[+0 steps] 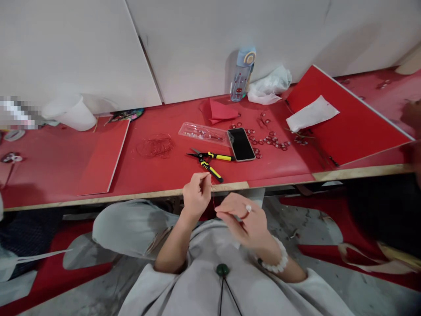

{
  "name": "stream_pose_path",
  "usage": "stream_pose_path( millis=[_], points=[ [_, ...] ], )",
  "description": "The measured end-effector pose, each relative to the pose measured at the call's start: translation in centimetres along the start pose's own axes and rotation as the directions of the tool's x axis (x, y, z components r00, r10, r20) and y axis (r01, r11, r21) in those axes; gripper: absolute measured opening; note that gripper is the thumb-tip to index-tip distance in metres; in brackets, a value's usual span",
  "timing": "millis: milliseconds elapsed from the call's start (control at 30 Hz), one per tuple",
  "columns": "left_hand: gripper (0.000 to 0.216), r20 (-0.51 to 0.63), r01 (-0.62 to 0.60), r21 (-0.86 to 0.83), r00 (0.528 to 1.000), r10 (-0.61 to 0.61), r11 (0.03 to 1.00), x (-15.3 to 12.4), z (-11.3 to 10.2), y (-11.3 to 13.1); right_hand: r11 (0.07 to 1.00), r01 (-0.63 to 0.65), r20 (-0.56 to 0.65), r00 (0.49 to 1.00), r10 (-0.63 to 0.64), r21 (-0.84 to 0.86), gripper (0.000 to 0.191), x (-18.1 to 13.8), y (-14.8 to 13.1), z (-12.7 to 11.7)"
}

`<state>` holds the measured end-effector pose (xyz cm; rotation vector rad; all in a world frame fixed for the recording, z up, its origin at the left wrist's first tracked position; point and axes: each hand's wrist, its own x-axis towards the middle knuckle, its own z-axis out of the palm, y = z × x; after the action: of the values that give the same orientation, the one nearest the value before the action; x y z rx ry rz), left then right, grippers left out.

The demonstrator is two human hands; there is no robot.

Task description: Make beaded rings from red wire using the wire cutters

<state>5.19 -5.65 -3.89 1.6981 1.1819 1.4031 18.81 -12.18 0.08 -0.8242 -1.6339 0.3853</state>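
My left hand (196, 194) is raised at the table's front edge with its fingertips pinched together on a thin red thread. My right hand (245, 217), wearing a ring and a white bead bracelet, is held just below the table edge, fingers pinched on the same thread; the strand between the hands is barely visible. Yellow-and-black snips (210, 160) lie on the red table (66, 158) just beyond my left hand. A black phone (241, 144) lies to their right.
A tangle of red thread (155, 146), a clear plastic tray (204, 133), several small red rings (271, 140), a water bottle (242, 74), a white bag (269, 85), red boards (342, 114) and a white cup (70, 112) lie on the table. Another person sits at the far right edge.
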Motion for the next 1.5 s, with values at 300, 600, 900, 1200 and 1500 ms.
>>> stream_pose_path(
  millis=[300,600,900,1200,1500],
  points=[
    [0.021,-0.008,0.037,-0.033,0.999,-0.037,0.999,4.1,1.7,-1.0,0.940,-0.331,-0.199,0.919,0.341,0.080,0.034,0.6,6.3,-2.1],
    [0.038,0.176,0.368,-0.312,0.928,-0.328,0.876,8.9,2.7,-2.6,0.473,-0.881,-0.218,0.465,0.858,-0.018,0.050,4.2,20.8,-7.3],
    [0.014,0.311,0.192,-0.017,0.933,-0.178,0.981,10.9,2.8,-5.1,0.316,-0.940,-0.177,0.335,0.925,-0.127,0.046,5.4,23.0,-9.9],
    [0.009,0.404,0.166,0.039,0.899,-0.167,0.985,12.2,3.0,-6.5,0.286,-0.950,-0.229,0.307,0.924,-0.123,0.052,5.4,22.8,-9.8],
    [0.011,0.326,0.056,0.120,0.941,-0.093,0.991,11.4,2.6,-8.3,0.313,-0.942,-0.238,0.334,0.912,-0.123,0.056,4.6,22.8,-9.8]
  ],
)
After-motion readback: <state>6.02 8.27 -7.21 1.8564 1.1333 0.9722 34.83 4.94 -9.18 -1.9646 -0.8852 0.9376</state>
